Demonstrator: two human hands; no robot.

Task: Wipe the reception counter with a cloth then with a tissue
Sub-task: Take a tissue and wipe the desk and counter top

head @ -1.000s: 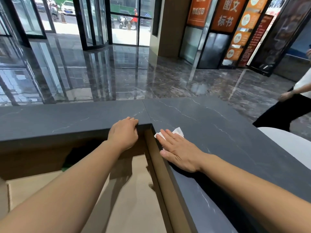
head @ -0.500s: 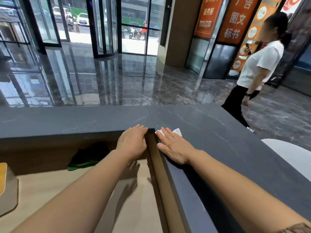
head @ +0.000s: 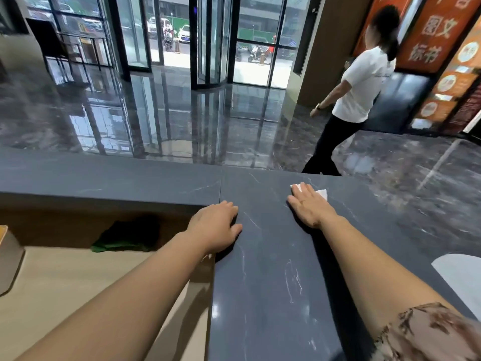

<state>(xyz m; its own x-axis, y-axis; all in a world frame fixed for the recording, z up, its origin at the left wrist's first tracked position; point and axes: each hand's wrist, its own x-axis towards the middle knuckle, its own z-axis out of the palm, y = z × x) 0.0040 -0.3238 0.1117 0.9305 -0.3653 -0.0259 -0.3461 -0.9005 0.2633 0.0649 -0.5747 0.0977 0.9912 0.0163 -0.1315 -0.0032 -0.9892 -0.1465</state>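
Both hands lay on the reception counter: right hand flat, pressing the tissue at its one o'clock to wipe; left hand, relaxed and empty, likely braced at the edge.

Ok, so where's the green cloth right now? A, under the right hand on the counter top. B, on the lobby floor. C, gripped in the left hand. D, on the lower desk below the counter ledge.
D: the green cloth lies on the lower desk in the shadow under the counter ledge, while the right hand presses flat on a white tissue and the left hand rests on the counter's edge holding nothing.
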